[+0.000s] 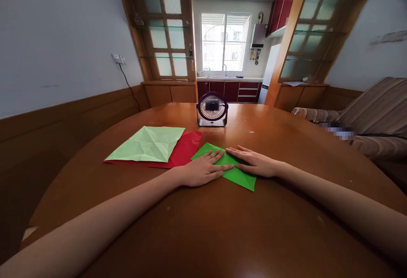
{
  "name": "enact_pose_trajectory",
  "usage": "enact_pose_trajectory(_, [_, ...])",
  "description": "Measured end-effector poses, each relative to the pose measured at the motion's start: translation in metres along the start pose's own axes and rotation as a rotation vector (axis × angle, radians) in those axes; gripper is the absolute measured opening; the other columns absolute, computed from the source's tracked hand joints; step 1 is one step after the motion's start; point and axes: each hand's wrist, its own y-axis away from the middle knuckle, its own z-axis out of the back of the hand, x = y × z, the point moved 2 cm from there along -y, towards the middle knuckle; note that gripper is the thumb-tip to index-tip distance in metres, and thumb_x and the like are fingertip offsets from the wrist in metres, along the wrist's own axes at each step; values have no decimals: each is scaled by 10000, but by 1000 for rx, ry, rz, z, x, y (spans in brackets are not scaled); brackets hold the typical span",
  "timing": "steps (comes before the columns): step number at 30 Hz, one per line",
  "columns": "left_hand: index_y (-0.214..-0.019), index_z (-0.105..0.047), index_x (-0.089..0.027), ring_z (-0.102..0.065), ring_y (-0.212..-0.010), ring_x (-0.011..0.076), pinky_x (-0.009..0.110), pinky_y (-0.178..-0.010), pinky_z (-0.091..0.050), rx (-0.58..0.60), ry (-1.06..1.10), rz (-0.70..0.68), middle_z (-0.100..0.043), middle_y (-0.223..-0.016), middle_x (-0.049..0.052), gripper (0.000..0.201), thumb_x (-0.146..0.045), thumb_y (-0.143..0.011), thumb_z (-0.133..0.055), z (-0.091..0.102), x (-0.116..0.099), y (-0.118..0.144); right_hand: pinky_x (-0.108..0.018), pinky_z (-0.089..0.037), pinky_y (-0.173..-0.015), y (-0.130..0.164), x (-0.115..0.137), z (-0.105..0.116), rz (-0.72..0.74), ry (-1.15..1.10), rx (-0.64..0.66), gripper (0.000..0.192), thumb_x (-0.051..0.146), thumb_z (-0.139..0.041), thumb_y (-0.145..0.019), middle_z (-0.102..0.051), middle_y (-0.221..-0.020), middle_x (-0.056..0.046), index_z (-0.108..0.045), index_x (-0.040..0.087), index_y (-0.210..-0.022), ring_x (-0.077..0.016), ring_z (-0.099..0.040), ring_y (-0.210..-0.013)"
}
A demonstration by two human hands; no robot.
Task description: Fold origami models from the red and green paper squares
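Note:
A bright green folded paper (241, 178) lies flat on the round wooden table (222, 227). My left hand (203, 168) rests palm down on its left part, fingers spread and pointing right. My right hand (254, 162) lies flat on its right part, fingers pointing left. The fingertips of both hands nearly meet over the middle of the paper. Neither hand grips anything.
Left of the hands lies a pale green creased sheet (149, 143) on top of a red sheet (186, 150). A small desk fan (212, 109) stands at the table's far side. A sofa (375, 116) is at the right, a wall at the left.

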Motion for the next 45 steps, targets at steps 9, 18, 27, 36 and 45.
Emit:
enact_pose_trajectory(9, [-1520, -198, -184, -113, -1470, 242, 420, -1188, -103, -42, -54, 44, -131, -1588, 84, 637, -532, -989, -250, -7, 5, -1, -512, 55, -1197, 4, 3, 1, 101, 78, 78, 867, 516, -565, -892, -139, -1579, -70, -35, 257, -1527, -277, -176, -1453])
enact_pose_trajectory(18, [-1444, -361, -130, -361, -1353, 291, 413, -1115, -273, -185, -150, 70, -399, -1463, 154, 612, -517, -983, -254, -7, -3, -23, -573, -12, -1179, 12, 8, 2, 165, 140, -131, 798, 520, -619, -847, -443, -1459, -131, -253, 225, -1492, -279, -378, -1374])
enact_pose_trajectory(27, [-1519, -140, -84, -35, -1475, 242, 381, -1193, -45, -41, -82, 101, -67, -1590, 132, 842, -675, -924, -221, -15, 5, -27, -562, -176, -1157, 6, 14, 3, 190, 217, -200, 246, 325, -535, -892, -614, -1084, -70, -490, 207, -1103, -228, -579, -1078])
enact_pose_trajectory(36, [-1520, -126, -76, -4, -1474, 256, 390, -1193, -24, -54, -82, 117, -31, -1587, 140, 956, -756, -863, -264, -15, 3, -27, -603, -217, -1104, -5, 20, 4, 156, 318, -143, 193, 267, -527, -847, -606, -1028, -86, -501, 199, -1026, -272, -568, -1029])
enact_pose_trajectory(45, [-1518, -122, -60, -8, -1472, 272, 405, -1190, -43, -32, -103, 131, -27, -1582, 156, 957, -747, -869, -272, -13, 2, -26, -567, -208, -1125, 6, 30, 6, 250, 339, -124, 131, 183, -499, -821, -608, -936, -46, -495, 205, -950, -229, -564, -959])
